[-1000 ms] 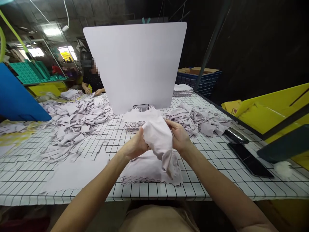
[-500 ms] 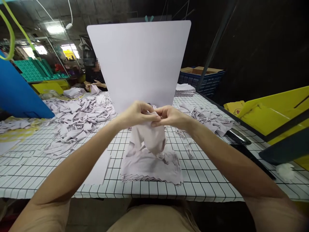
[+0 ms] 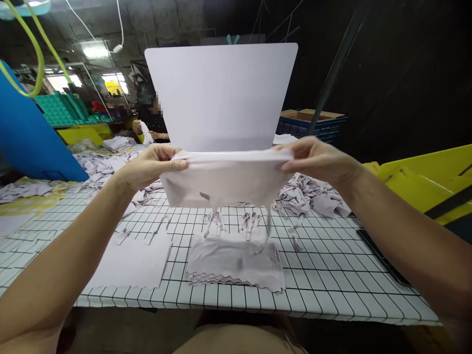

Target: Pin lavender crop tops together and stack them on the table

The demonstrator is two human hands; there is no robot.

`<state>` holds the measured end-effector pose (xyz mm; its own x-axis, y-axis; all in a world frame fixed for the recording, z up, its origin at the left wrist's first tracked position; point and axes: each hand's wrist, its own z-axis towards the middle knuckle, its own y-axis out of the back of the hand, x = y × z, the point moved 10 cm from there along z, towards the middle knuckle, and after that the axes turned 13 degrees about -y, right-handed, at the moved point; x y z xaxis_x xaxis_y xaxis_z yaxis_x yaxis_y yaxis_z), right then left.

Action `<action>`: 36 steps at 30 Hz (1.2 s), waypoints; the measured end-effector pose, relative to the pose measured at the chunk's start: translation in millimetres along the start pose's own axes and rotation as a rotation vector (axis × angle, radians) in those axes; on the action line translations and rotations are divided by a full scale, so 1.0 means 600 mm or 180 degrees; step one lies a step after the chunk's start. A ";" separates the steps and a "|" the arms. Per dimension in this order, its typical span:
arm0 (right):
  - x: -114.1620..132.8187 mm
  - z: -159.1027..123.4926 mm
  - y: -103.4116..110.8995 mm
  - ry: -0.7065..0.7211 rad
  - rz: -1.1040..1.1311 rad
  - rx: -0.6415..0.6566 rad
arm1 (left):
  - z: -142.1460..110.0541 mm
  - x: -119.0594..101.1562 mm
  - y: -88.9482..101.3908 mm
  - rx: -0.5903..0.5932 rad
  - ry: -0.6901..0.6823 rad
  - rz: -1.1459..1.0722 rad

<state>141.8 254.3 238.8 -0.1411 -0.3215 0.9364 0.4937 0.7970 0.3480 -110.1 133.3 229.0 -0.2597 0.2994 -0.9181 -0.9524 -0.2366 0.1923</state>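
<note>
A pale pinkish-grey stretchy garment piece (image 3: pixel 228 182) hangs in the air, pulled out wide between both hands. My left hand (image 3: pixel 155 164) pinches its upper left corner, thumb in front. At the upper right corner, my right hand (image 3: pixel 313 160) grips it between thumb and fingers. Thin strips dangle from its lower edge, and a small dark mark shows on its front. Below it, a stack of folded pieces (image 3: pixel 232 268) with wavy edges lies on the checked tablecloth (image 3: pixel 313 280). Bundles of thin straps (image 3: pixel 250 223) rest just behind the stack.
A white upright board (image 3: pixel 221 93) stands behind my hands. Loose fabric pieces (image 3: pixel 98 167) heap at left, more (image 3: pixel 317 196) at right. White sheets (image 3: pixel 129 260) lie left of the stack. A co-worker (image 3: pixel 151 118) handles cloth beyond. Blue crates (image 3: pixel 328 129) stand at back right.
My hands, close together half a second ago with the cloth bunched below them, have moved apart. The garment piece is now stretched wide between them. The camera view has shifted slightly.
</note>
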 end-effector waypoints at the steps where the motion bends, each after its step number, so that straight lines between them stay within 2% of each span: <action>1: 0.010 -0.002 0.011 0.0075 0.0181 -0.0145 | 0.002 -0.001 -0.002 0.0036 -0.0055 0.0022; 6: 0.023 0.006 0.028 -0.0053 -0.0022 -0.0231 | 0.014 -0.027 0.005 0.0082 -0.0489 0.0170; 11: 0.032 -0.001 0.059 0.0019 -0.0374 -0.0414 | 0.022 -0.031 0.007 0.0329 -0.0512 0.0349; 13: 0.028 -0.003 0.064 0.0039 -0.0420 -0.0411 | 0.024 -0.038 0.009 0.0205 -0.0636 0.0107; 16: 0.010 -0.003 0.063 -0.0001 -0.0496 -0.0365 | 0.021 -0.046 0.023 -0.0178 -0.0865 -0.0409; 19: -0.018 -0.001 0.061 -0.0125 -0.0591 -0.0268 | 0.019 -0.021 0.028 -0.0182 -0.0682 -0.0471; 23: -0.047 0.014 0.083 -0.0164 -0.0999 -0.0400 | 0.033 0.030 0.009 0.0490 -0.0346 0.0467; 25: -0.050 0.028 0.103 -0.0059 -0.1466 -0.0625 | 0.050 0.031 0.001 0.0716 -0.0569 0.1186; 26: -0.046 0.034 0.115 0.0044 -0.1719 -0.0817 | 0.060 0.021 0.000 0.0698 -0.0802 0.1543; 30: 0.000 0.023 0.159 0.0457 -0.2454 -0.2018 | 0.075 -0.071 -0.005 0.0100 -0.2029 0.2588; 32: 0.018 -0.001 0.159 0.0498 -0.2684 -0.2505 | 0.064 -0.105 -0.008 -0.0244 -0.2377 0.2967; 34: 0.016 -0.028 0.138 0.0448 -0.2909 -0.2719 | 0.041 -0.110 -0.012 -0.0517 -0.2516 0.3365; 36: -0.018 -0.054 0.098 0.0398 -0.3089 -0.2647 | 0.007 -0.077 -0.023 -0.0568 -0.2522 0.3726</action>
<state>200.4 288.0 247.5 -0.6836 -0.6696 0.2905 0.6255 -0.3323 0.7059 -85.4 126.9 270.1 -0.9459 0.2685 0.1819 -0.1126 -0.7979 0.5922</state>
